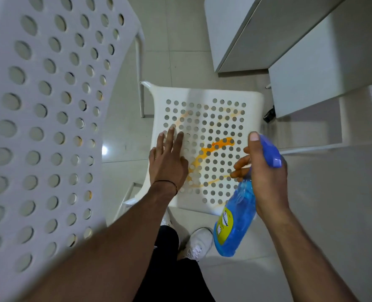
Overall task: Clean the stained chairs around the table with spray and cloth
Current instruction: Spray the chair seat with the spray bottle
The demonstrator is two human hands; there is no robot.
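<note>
Right hand [265, 175] is wrapped round the blue spray bottle [239, 205], fingers curled at the trigger, thumb up on the head. Left hand [167, 160] is flat with straight fingers, holding nothing, over the white chair seat [202, 92]. Between the 2 hands an orange stain [217, 146] smears across the holes. Beyond the right hand is the bench [307, 83].

Orange-stained white chair [202, 93], blue spray bottle [237, 216]
</note>
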